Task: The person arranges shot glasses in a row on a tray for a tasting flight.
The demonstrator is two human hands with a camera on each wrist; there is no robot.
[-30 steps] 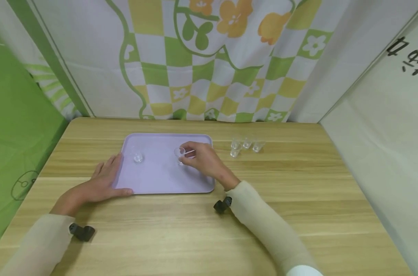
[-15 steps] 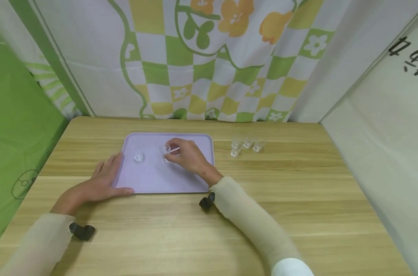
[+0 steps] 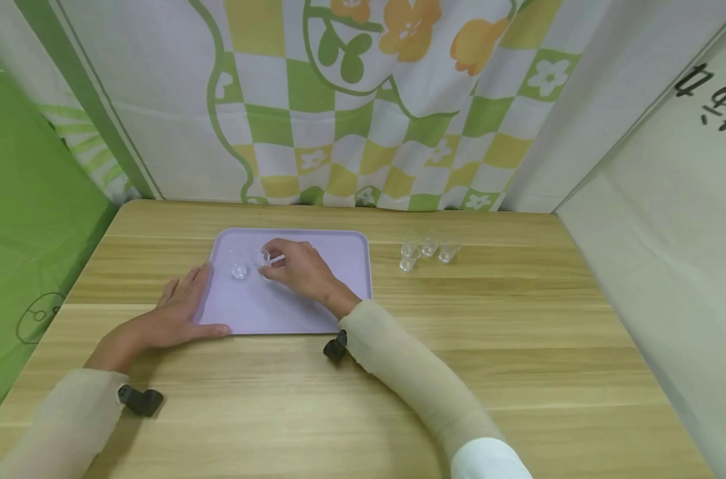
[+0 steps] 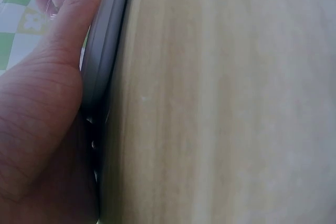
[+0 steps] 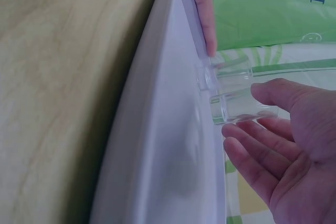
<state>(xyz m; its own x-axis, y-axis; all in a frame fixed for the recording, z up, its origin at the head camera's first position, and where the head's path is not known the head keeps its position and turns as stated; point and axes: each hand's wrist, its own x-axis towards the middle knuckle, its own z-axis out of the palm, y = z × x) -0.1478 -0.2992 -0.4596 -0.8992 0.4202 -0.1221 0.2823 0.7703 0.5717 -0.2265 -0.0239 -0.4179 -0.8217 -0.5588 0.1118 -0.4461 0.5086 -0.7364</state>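
Note:
In the head view my right hand (image 3: 299, 271) is over the left half of a lilac tray (image 3: 291, 313). Its thumb and fingers pinch a small clear cup (image 5: 239, 107), upright and close above or on the tray; I cannot tell which. Just left of it another clear cup (image 3: 239, 271) stands on the tray. A short white streak shows by my right fingers, its nature unclear. My left hand (image 3: 174, 319) rests against the tray's left edge with fingers straight and thumb along the front corner.
Several more small clear cups (image 3: 408, 259) stand on the wooden table (image 3: 494, 346) to the right of the tray, close together. A patterned curtain (image 3: 351, 133) hangs behind the table. Green fabric (image 3: 33, 199) covers the left side.
My right hand has carried the clear cup leftward across the tray, up beside the cup standing there. My left hand has stayed at the tray's edge.

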